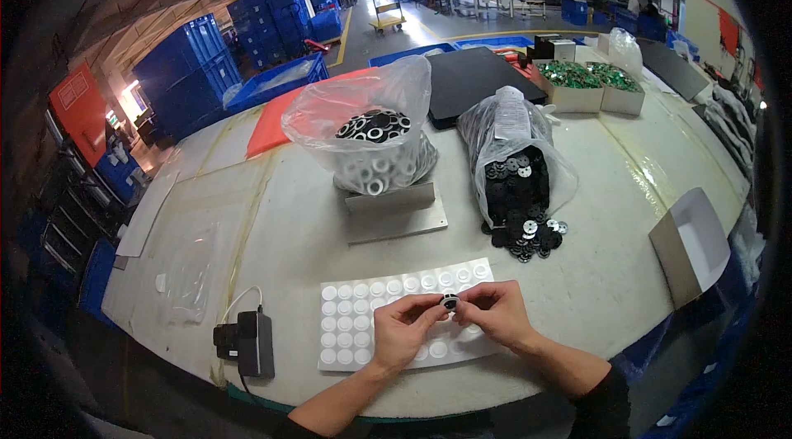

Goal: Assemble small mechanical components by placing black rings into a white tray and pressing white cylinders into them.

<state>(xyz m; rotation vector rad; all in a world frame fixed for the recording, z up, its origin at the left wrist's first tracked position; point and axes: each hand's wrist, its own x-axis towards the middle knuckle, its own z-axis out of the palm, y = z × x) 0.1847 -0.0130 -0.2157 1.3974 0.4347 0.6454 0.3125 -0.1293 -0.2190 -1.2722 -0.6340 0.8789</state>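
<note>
Lower centre: white sheet (353, 315) of round white pieces (345, 308), laid flat. Over it: fingers of left hand (400, 328) clamped on small black-and-white part (449, 302); opposite edge gripped by right hand (500, 317), presumably for steadiness. Right of centre: clear plastic bag (487, 132) of black discs (516, 196), mouth turned handward, probably for reach.

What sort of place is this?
Probably a factory assembly floor: stacked blue plastic crates, pale cardboard boxes of green circuit boards, and a translucent plastic bag of black-and-white rings.

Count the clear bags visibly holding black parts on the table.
2: the ring bag near the picture's middle and the disc bag to its right, with black discs spilled out. Others may be hidden.
</note>
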